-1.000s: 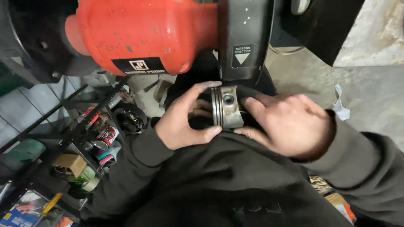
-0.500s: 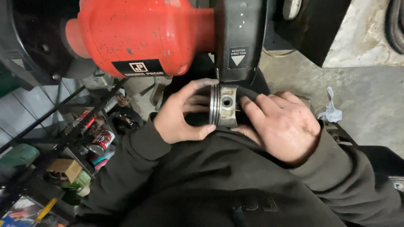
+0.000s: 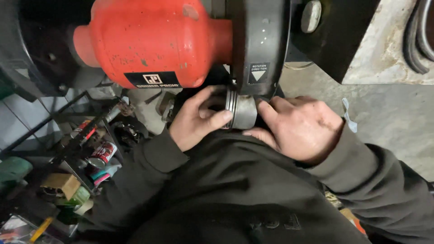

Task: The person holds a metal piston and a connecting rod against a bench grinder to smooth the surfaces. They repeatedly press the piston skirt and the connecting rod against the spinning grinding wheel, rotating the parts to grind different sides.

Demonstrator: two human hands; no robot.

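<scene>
A grey metal piston (image 3: pixel 242 113) with ring grooves is held between both hands, just under the black wheel guard (image 3: pixel 260 45) of a red bench grinder (image 3: pixel 153 40). My left hand (image 3: pixel 196 118) grips its grooved end, thumb across the front. My right hand (image 3: pixel 296 127) wraps the other end, fingers pressed on its skirt. The piston's top is hidden by the guard. Dark sleeves cover both forearms.
A wire rack (image 3: pixel 68 149) at the lower left holds cans, tape rolls and small boxes. Grey concrete floor (image 3: pixel 389 113) lies to the right, with a scrap of white plastic (image 3: pixel 349 115) on it. Black hoses (image 3: pixel 422 31) hang at the top right.
Both hands have lifted the piston closer under the grinder's wheel guard, so its pin hole no longer shows. The camera has shifted slightly.
</scene>
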